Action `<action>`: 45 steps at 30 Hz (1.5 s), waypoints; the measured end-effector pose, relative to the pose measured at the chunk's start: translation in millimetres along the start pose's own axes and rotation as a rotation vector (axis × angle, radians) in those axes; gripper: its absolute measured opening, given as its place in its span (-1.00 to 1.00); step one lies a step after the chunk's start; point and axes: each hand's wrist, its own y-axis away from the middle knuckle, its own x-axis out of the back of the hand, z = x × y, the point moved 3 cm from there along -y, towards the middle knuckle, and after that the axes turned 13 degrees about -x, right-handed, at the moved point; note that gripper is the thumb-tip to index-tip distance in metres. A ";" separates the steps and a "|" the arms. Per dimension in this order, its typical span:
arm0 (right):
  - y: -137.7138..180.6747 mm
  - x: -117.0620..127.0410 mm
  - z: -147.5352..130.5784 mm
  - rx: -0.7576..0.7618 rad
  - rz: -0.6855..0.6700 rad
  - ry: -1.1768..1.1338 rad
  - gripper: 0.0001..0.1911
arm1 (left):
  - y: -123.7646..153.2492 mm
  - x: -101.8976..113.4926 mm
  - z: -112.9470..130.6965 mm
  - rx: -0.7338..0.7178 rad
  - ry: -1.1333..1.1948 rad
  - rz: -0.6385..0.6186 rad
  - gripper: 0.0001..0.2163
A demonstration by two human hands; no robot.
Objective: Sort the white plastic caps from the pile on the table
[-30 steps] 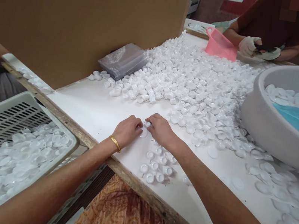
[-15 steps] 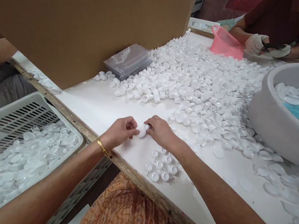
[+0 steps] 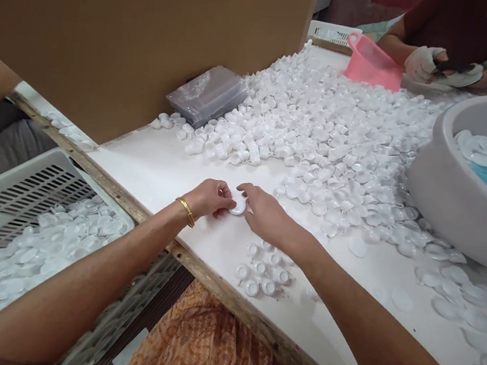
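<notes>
My left hand [image 3: 212, 198], with a gold bangle on the wrist, and my right hand [image 3: 267, 211] meet on the white table [image 3: 153, 171]. Between their fingertips sits a small round white cap [image 3: 237, 207], pinched from both sides and resting on or just above the tabletop. A little cluster of white caps [image 3: 263, 270] lies just below my right wrist, near the table's front edge. A large heap of white caps [image 3: 325, 134] spreads across the table beyond my hands.
A white slotted basket [image 3: 15, 189] with several caps stands low at the left. A brown cardboard wall [image 3: 134, 23] rises behind, with a plastic bag [image 3: 206, 95] at its foot. A grey basin [image 3: 463, 199] sits right. Another person's gloved hands [image 3: 428, 64] work by a pink tub [image 3: 371, 64].
Both hands have stayed together at the same spot, handling the cap. The cap is now lower, lying flatter toward the table, and my left wrist has turned so the bangle shows on top.
</notes>
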 end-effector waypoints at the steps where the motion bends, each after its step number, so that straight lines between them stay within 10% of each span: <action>1: 6.9 1.5 -3.3 0.064 0.043 0.069 -0.57 | -0.8 0.3 1.2 0.014 -0.011 -0.007 -0.84; 6: 31.9 -5.8 -15.3 0.284 0.143 0.338 -0.67 | -3.1 1.6 4.0 -0.005 -0.125 0.010 -0.84; 16: 28.8 -13.0 -7.4 0.252 0.190 0.286 -0.62 | -12.8 3.5 4.6 0.140 -0.019 -0.191 -0.80; 25: 39.8 -9.5 -18.5 0.158 0.189 0.244 -0.59 | 0.4 -1.9 6.5 0.071 0.021 -0.075 -0.68; 32: 111.1 79.8 64.4 -0.265 0.664 0.022 -0.74 | 14.2 9.1 4.3 -0.110 -0.489 0.059 -0.63; 38: 140.5 73.7 139.5 -0.548 0.394 0.329 -0.75 | -10.1 -17.0 31.6 -0.458 -0.654 0.117 -0.70; 45: 140.9 74.9 137.4 -0.634 0.493 0.335 -0.74 | -49.2 -72.0 36.3 -0.591 -0.738 -0.028 -0.65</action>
